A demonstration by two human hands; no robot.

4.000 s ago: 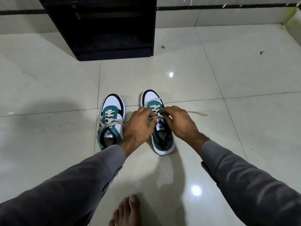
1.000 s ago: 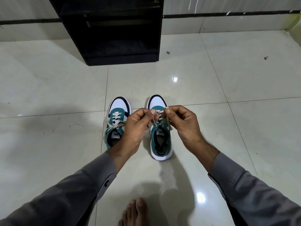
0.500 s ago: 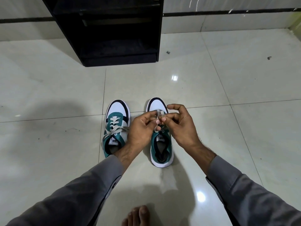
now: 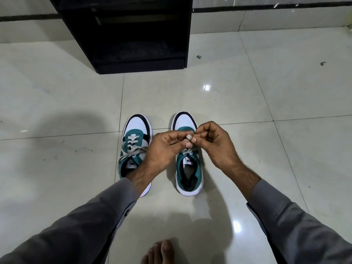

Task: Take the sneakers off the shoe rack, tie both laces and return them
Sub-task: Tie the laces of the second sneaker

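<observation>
Two teal, white and black sneakers stand side by side on the floor, toes pointing away from me. The left sneaker [image 4: 135, 147] has its pale lace crossed loosely over the tongue. Above the right sneaker [image 4: 187, 168], my left hand [image 4: 163, 149] and my right hand [image 4: 213, 143] meet, both pinching the pale lace [image 4: 189, 137] between their fingertips. The lace runs down from the fingers to the top eyelets. My left forearm covers the heel of the left sneaker.
The black shoe rack [image 4: 131, 33] stands open on the glossy tiled floor [image 4: 266, 96] straight ahead, its lower shelf bare. My bare foot [image 4: 160, 252] shows at the bottom edge. A wall with a dark stripe runs behind the rack.
Both hands have lifted slightly and drawn the right sneaker's lace up into a pinch between the fingertips. The lace end that lay on the floor to the right is gone from there.
</observation>
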